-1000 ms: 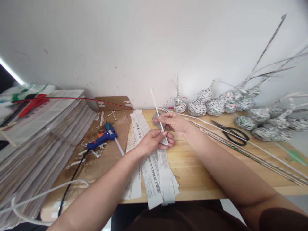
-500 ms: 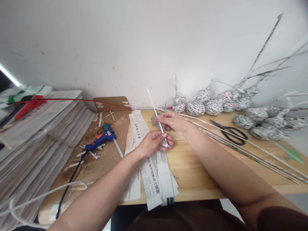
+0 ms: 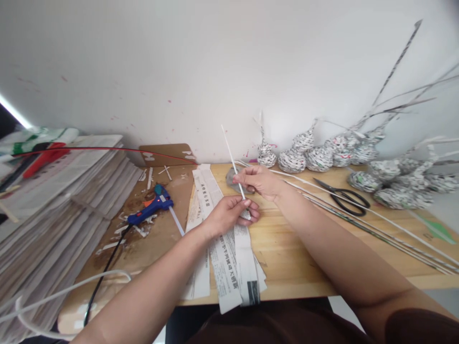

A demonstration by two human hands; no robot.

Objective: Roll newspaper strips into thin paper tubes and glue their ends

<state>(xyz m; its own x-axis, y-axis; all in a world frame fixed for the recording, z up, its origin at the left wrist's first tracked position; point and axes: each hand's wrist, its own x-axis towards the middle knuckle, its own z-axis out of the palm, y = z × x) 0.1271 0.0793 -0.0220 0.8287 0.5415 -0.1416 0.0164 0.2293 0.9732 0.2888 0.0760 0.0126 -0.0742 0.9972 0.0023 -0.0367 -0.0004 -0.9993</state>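
Observation:
A thin white rolled paper stick (image 3: 229, 149) rises at a slant over the middle of the table. My left hand (image 3: 234, 214) is closed round its lower end, where a bit of printed paper shows between the fingers. Higher up, my right hand (image 3: 256, 181) pinches the stick between thumb and fingers. Long strips of newspaper (image 3: 224, 267) lie under and in front of my left hand. Behind my right hand sits a small grey round object (image 3: 233, 177), partly covered.
Woven paper gourd shapes (image 3: 319, 157) line the wall at right, near black scissors (image 3: 347, 199) and long paper sticks (image 3: 358, 219). At left are a blue glue gun (image 3: 152, 210), its cord and a tall newspaper stack (image 3: 71, 191).
The paper stick has risen slightly and its tip has shifted a little right. Both hands keep their hold, and the right hand has moved slightly right. The newspaper strip's dark end shows more.

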